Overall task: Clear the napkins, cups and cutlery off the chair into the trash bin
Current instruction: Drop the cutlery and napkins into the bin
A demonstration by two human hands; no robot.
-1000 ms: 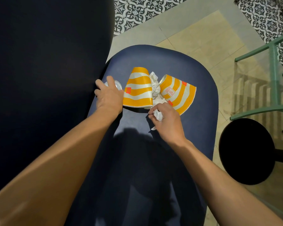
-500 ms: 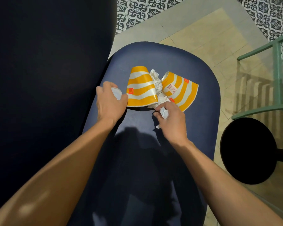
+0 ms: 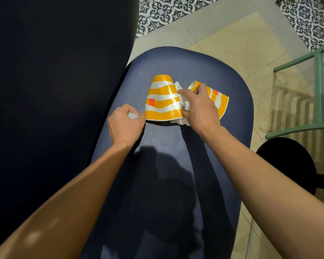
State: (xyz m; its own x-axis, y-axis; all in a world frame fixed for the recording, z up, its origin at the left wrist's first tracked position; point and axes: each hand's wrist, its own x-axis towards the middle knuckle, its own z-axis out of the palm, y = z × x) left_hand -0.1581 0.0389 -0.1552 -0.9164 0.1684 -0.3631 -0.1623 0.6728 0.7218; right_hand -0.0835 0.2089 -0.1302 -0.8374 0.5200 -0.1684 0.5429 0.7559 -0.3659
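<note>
Right hand (image 3: 200, 109) pinched crumpled napkins (image 3: 184, 105) wedged between left striped cup (image 3: 162, 100) and right striped cup (image 3: 218, 102) | both lay sideways on chair seat (image 3: 176, 60), mouths toward person | left hand (image 3: 124, 126) gripped small white lid (image 3: 132, 115) beside left striped cup

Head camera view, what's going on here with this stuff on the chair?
A person is gathering fast-food litter off a dark blue chair seat. The left hand grips a small clear plastic piece beside the left striped paper cup. The right hand pinches crumpled napkins wedged between that cup and the right striped paper cup. Both cups rest on the seat, not yet lifted.
</note>
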